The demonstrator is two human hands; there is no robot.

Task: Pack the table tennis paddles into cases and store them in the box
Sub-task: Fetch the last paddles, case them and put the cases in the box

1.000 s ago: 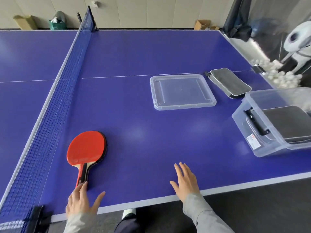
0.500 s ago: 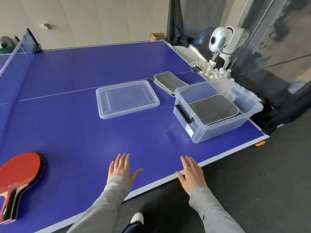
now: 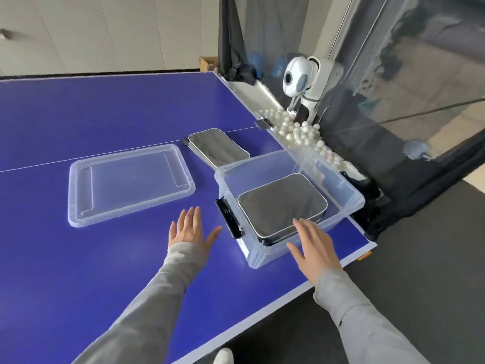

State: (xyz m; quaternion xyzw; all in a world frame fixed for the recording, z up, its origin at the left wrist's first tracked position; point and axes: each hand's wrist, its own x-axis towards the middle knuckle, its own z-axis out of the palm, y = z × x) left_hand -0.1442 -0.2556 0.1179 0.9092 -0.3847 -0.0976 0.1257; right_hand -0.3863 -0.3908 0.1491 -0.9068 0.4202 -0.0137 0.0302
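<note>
The box (image 3: 351, 203) stands at the near right corner of the table (image 3: 105, 258), with one dark case (image 3: 282, 206) lying flat inside it. My right hand (image 3: 313, 248) hovers at the near wall of the box, fingers straight and spread, holding nothing. My left hand (image 3: 190, 231) is over the table just left of the box, near its black latch (image 3: 229, 219), fingers also straight and empty. A second case (image 3: 217, 148) lies on the table behind the box. The clear lid (image 3: 76, 195) lies flat to the left, beyond my left hand. White balls (image 3: 296, 130) fill the tray at the table's far right edge.
</note>
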